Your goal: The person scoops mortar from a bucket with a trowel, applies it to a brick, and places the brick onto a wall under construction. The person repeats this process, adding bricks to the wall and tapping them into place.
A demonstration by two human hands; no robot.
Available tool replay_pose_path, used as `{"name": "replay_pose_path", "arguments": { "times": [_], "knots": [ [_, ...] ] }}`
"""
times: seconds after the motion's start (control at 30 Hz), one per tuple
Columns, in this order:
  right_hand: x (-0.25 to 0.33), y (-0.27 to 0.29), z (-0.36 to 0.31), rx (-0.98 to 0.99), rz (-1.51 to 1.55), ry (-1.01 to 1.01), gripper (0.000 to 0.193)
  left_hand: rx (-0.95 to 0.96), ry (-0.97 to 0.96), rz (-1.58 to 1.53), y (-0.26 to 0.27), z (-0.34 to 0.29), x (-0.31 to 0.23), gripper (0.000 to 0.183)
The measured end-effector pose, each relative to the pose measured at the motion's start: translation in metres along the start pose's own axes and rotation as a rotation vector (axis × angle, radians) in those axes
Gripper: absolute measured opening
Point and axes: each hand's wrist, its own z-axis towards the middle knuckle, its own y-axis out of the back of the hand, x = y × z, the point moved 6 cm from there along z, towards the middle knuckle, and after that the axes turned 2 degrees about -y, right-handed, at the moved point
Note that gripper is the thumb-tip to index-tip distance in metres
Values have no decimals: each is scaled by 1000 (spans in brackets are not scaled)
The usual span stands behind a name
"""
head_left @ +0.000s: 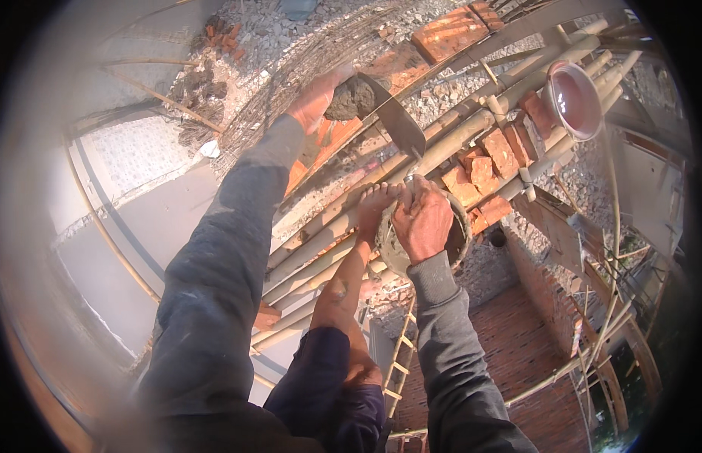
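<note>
My right hand [424,219] is closed round the handle of a trowel [402,128], whose metal blade points up and left. Under that hand sits a round mortar bucket [462,238], partly covered by the hand and wrist. My left hand [323,98] reaches far forward, fingers curled against a brick-sized block coated in grey mortar [352,98]. The blade's far end is beside this block; whether they touch I cannot tell. Beneath the left hand runs an orange brick wall [332,143]. The block's own surface is mostly hidden by mortar.
My bare foot [375,202] rests on bamboo poles [313,260] beside the bucket. Loose bricks [483,170] and a reddish basin [576,102] sit on the poles to the right. A bamboo ladder [400,366] and brick surface [509,355] show below. Rubble [279,45] lies beyond the wall.
</note>
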Motion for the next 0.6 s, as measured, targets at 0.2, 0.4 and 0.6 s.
{"name": "replay_pose_path", "arguments": {
  "times": [0.2, 0.4, 0.6],
  "knots": [
    [12, -8, -25, -11, 2, -68, 30, 24, 29, -30, -3, -2, -2, 80],
    [3, -20, -26, 43, 52, -33, 32, -95, -13, -67, 5, 1, 0, 85],
    [-38, -5, -69, -48, 307, -239, 26, -49, -37, 356, 3, 4, 1, 84]
  ]
}}
